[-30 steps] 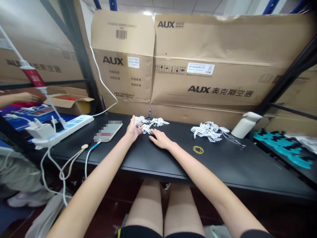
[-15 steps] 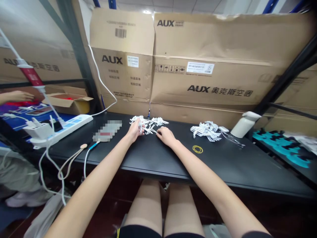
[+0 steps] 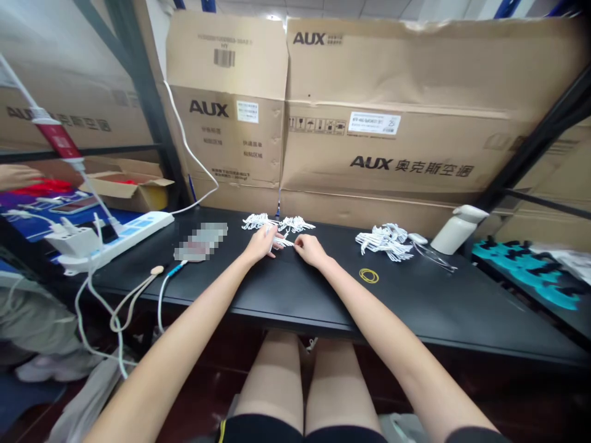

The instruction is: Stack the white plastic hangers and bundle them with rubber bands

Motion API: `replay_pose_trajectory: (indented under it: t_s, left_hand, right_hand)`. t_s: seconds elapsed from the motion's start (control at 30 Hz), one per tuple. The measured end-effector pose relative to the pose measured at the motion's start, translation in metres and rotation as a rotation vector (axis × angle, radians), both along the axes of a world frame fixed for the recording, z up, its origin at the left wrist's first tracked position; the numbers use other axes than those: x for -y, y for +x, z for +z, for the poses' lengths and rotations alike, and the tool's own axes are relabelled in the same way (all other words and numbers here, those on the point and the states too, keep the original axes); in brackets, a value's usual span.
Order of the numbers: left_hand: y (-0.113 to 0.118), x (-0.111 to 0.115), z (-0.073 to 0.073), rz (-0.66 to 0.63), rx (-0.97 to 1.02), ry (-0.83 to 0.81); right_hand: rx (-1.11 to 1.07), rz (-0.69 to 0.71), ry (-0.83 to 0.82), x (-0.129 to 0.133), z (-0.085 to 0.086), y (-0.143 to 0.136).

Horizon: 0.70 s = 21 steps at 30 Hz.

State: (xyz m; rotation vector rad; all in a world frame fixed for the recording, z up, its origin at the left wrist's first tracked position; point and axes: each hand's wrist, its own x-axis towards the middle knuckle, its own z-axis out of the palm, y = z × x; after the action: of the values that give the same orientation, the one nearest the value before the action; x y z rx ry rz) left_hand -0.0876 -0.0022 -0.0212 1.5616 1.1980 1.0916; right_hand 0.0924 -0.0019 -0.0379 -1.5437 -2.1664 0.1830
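Note:
Between my hands lies a small bunch of thin white hooks point(image 3: 285, 242), partly covered by my fingers. My left hand point(image 3: 261, 245) is closed round the left side of this bunch, thumb and fingers bent. At its right end, my right hand point(image 3: 310, 251) pinches the tips of the hooks between thumb and forefinger. Just behind are two more piles of white hooks, a left pile point(image 3: 257, 221) and a right pile point(image 3: 298, 223). Further right lies a larger pile of white hooks point(image 3: 385, 242), with yellow rubber bands point(image 3: 369, 275) in front of it.
The black table point(image 3: 286, 295) meets tall cardboard boxes point(image 3: 378, 80) at the back. At left are a power strip point(image 3: 129, 240), a blurred-out device point(image 3: 201, 242) and cables. A white bottle point(image 3: 457, 231) and glasses point(image 3: 434, 256) are right. Another person's hand point(image 3: 18, 176) shows far left.
My left hand has moved right, closer to my right hand, and now covers more of the small bunch. My right hand has barely moved. The other person's hand has drawn back left.

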Motion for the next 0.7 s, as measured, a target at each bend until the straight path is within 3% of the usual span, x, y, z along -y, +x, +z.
replay_pose_trajectory:
  t_s: [0.3, 0.53, 0.7]
  left_hand:
    - [-0.004, -0.002, -0.001, 0.067, -0.027, 0.011]
    - [-0.009, 0.000, 0.006, 0.170, -0.122, 0.147]
    - [-0.008, 0.004, 0.008, 0.160, -0.153, 0.273]
  right_hand:
    - [0.043, -0.012, -0.008, -0.008, 0.006, 0.034]
    - [-0.054, -0.028, 0.051, -0.009, 0.017, 0.051]
    - [-0.185, 0.056, 0.087, -0.007, 0.025, 0.051]
